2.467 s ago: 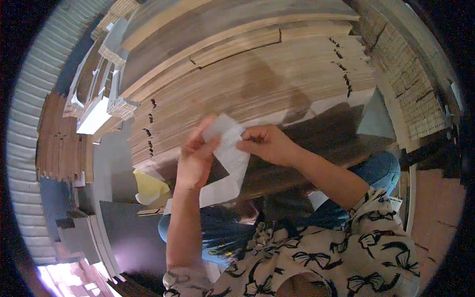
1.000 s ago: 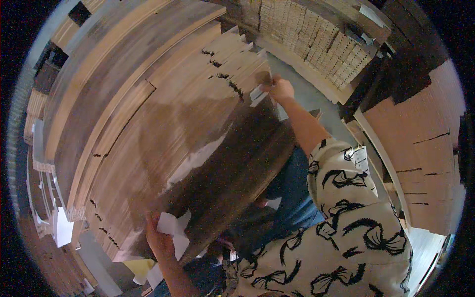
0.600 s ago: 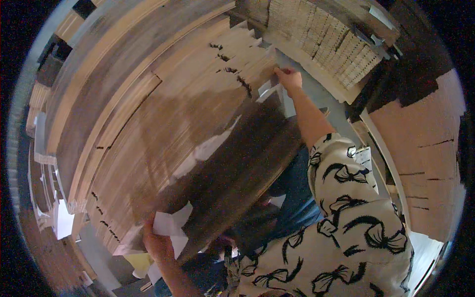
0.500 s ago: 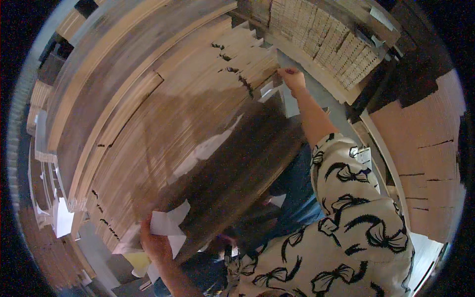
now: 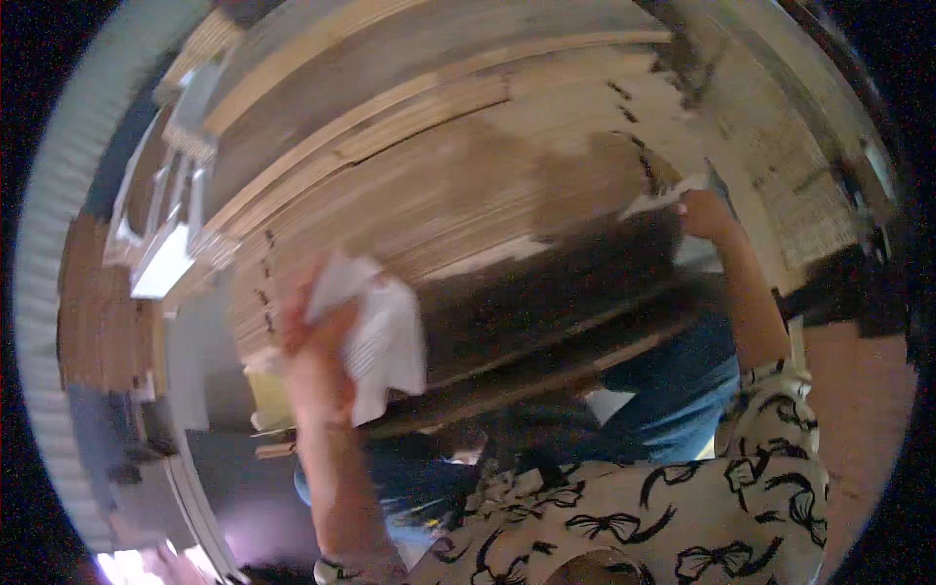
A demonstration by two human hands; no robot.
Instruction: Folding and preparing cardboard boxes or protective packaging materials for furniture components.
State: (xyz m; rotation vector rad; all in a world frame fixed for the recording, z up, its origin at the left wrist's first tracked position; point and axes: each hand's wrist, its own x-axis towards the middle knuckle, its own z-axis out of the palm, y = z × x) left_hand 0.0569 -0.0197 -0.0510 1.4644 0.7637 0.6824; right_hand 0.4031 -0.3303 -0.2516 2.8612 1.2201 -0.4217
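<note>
My left hand [image 5: 327,336], blurred by motion, is closed around a crumpled white sheet, perhaps paper [image 5: 385,336]. The sheet's loose end hangs toward me beside the near left end of a broad stack of brown, cardboard-like sheets [image 5: 429,210]. At the right end of the stack is my right hand [image 5: 709,216], its fingers bent together. A thin white piece [image 5: 668,198] extends from these fingers along the stack's edge. The near side of the stack lies in dark shadow. Rows of dark slots cross it near both ends.
Another slotted stack [image 5: 785,180] stands at the far right. Long pale strips [image 5: 370,132] run along the far side. A bright white panel [image 5: 164,261] hangs by a metal frame at the left. Something yellow [image 5: 265,395] pokes out below the stack's left end.
My view has swung, so the stack lies flatter across it. My left hand has risen with the white sheet, now more bunched. A white piece now shows at my right hand.
</note>
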